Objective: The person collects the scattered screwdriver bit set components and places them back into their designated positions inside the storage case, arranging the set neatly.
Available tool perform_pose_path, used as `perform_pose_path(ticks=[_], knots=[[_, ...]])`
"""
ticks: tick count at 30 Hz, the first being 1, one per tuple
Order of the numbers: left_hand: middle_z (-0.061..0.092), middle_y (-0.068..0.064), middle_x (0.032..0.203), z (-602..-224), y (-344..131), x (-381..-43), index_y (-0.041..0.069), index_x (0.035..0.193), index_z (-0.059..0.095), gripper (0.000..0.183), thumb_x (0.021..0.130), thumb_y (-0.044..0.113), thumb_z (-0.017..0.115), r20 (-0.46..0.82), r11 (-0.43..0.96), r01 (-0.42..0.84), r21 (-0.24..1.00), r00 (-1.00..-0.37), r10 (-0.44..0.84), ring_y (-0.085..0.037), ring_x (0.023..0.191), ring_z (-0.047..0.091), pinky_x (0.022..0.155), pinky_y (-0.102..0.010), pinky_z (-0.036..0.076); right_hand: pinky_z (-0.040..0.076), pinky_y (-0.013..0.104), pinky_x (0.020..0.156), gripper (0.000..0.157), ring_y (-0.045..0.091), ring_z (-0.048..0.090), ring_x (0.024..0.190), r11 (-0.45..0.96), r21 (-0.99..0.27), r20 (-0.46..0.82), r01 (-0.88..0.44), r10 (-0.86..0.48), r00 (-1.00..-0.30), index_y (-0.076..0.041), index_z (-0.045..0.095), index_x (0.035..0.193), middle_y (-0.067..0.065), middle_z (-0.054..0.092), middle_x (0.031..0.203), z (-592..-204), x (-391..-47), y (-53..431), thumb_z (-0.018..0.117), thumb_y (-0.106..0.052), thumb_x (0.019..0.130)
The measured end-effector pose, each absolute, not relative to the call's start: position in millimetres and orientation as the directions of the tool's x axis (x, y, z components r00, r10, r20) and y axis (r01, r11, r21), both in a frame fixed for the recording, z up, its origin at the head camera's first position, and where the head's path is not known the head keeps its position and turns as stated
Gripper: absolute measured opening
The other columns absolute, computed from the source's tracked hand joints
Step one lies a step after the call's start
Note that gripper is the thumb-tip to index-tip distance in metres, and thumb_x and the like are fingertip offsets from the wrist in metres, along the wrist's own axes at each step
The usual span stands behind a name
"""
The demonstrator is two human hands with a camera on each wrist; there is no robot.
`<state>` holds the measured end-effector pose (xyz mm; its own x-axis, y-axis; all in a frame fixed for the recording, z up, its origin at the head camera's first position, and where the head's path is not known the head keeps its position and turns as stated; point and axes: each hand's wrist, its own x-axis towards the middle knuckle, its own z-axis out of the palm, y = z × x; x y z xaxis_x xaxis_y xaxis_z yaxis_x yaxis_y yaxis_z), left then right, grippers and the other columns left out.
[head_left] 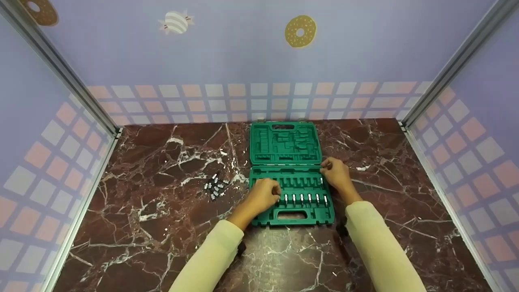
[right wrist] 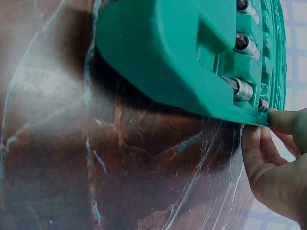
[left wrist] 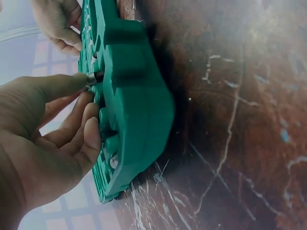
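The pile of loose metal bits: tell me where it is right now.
In the head view, the pile of loose metal bits lies on the marble tabletop, left of the open green case and beyond the left forearm's sleeve.

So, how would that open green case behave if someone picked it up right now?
The green case would probably stay stiff, judging by its solid, moulded shape. Its lid, folded fully open, might swing. The metal bits could drop out if it tilts, since they sit uncovered.
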<state>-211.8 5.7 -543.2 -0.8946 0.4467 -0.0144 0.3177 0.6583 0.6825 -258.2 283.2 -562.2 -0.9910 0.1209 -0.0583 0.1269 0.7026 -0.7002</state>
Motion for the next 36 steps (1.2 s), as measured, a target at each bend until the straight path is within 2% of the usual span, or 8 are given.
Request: perform_pose_path(ticks=[8,15,20,31,36], knots=[[0.07,-0.011,0.096,-544.8,7.3,-213.2,0.004,0.097,0.077,0.01,0.088,0.002,0.078,-0.014,0.675,0.289,0.679,-0.914,0.405,-0.026,0.091,0.066,0.079,-0.042,0.057,0.054,0.051,0.083,0.011,0.037,0.066,0.095,0.705,-0.698,-0.044,0.124,0.131,-0.99,-0.001,0.07,0.106,0.023,0.073,0.106,-561.8,-259.1,282.0,0.068,-0.006,0.096],[0.068,-0.013,0.1,-546.2,7.2,-218.6,0.003,0.102,0.076,0.019,0.085,0.004,0.083,-0.012,0.66,0.262,0.704,-0.925,0.38,-0.028,0.096,0.064,0.086,-0.043,0.056,0.055,0.05,0.082,0.01,0.038,0.067,0.095,0.698,-0.706,-0.039,0.12,0.131,-0.991,0.0,0.069,0.105,0.025,0.073,0.107,-559.9,-259.8,281.2,0.068,-0.005,0.096],[0.069,-0.012,0.099,-546.4,6.7,-221.2,0.003,0.101,0.077,0.018,0.085,0.004,0.083,-0.034,0.648,0.241,0.722,-0.924,0.381,-0.027,0.095,0.065,0.085,-0.042,0.057,0.055,0.05,0.081,0.01,0.038,0.067,0.094,0.699,-0.705,-0.034,0.121,0.137,-0.99,0.0,0.069,0.104,0.024,0.073,0.105,-559.3,-260.7,280.2,0.068,-0.005,0.096],[0.071,-0.007,0.096,-547.7,10.4,-222.6,0.009,0.095,0.078,0.012,0.085,0.006,0.083,-0.071,0.716,0.232,0.658,-0.928,0.365,-0.023,0.091,0.065,0.08,-0.04,0.056,0.054,0.052,0.083,0.011,0.038,0.066,0.093,0.699,-0.705,-0.034,0.121,0.138,-0.99,-0.001,0.069,0.106,0.023,0.071,0.104,-560.7,-256.9,277.7,0.067,-0.004,0.096],[0.069,-0.008,0.095,-549.7,10.5,-223.1,0.008,0.096,0.077,0.014,0.084,0.004,0.084,-0.046,0.698,0.247,0.672,-0.927,0.372,-0.022,0.089,0.063,0.08,-0.04,0.055,0.054,0.051,0.082,0.012,0.036,0.066,0.093,0.698,-0.705,-0.043,0.127,0.136,-0.99,-0.001,0.069,0.108,0.024,0.072,0.106,-561.1,-255.4,278.1,0.066,-0.005,0.097]])
